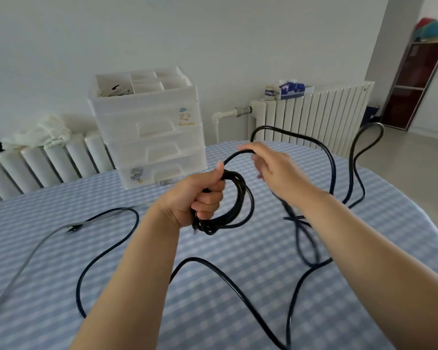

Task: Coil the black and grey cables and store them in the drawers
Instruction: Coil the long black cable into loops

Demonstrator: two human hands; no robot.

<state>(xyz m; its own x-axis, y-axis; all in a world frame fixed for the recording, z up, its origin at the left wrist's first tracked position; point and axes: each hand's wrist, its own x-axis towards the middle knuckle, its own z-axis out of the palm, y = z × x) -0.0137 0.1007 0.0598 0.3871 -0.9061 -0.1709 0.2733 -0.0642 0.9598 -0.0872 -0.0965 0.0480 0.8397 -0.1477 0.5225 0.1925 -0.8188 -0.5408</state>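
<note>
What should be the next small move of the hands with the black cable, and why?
Probably the right hand should bring the strand it holds across to the left hand and lay one more loop onto the coil. The left hand's grip already holds several loops, while much of the black cable lies loose on the table.
</note>
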